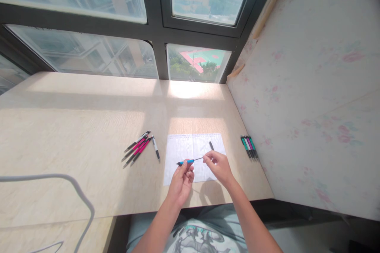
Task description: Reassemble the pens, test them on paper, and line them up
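One blue pen barrel is held just below the centre of the frame, gripped at its near end by the fingers of the left hand. A thin refill sticking out of it is pinched by the right hand. Both are held above a white sheet of paper, where a small dark pen part lies. Pink and black pens are scattered on the table to the left; a tight row of pens is seen at the right.

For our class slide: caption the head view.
Left hand holds a blue pen barrel; right hand pinches its thin refill.
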{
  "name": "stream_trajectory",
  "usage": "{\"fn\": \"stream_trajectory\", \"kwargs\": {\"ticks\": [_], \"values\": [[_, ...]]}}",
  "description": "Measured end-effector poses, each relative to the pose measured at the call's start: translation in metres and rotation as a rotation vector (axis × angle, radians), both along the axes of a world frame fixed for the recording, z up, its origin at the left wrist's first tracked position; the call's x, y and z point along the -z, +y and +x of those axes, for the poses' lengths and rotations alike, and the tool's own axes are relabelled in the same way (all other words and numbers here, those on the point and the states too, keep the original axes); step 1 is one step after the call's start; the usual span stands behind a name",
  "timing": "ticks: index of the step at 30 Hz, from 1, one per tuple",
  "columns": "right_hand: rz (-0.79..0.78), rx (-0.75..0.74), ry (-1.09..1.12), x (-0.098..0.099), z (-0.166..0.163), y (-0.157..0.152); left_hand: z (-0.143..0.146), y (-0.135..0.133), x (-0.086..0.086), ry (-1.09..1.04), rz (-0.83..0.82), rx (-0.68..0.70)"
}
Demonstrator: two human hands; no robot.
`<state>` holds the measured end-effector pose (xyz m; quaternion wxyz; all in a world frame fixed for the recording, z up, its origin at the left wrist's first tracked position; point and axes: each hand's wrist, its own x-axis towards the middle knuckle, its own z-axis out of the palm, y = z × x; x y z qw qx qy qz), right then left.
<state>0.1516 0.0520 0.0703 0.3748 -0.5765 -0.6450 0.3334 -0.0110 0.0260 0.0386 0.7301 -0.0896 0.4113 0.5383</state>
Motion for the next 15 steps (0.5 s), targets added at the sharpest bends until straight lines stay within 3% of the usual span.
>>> {"fn": "stream_trajectory", "kwargs": {"ticks": [3,9,15], "values": [[-0.03,-0.022,0.033,-0.002,-0.005,-0.002,0.001,0.001,0.001,-0.006,-0.005,0.0],[0.087,-0.121,-0.088,-0.005,-0.008,-0.011,0.001,-0.001,0.002,-0.015,0.004,0.005],[0.066,-0.054,-0.062,-0.004,-0.012,-0.015,0.001,-0.002,0.001,-0.057,0.02,0.034]]}}
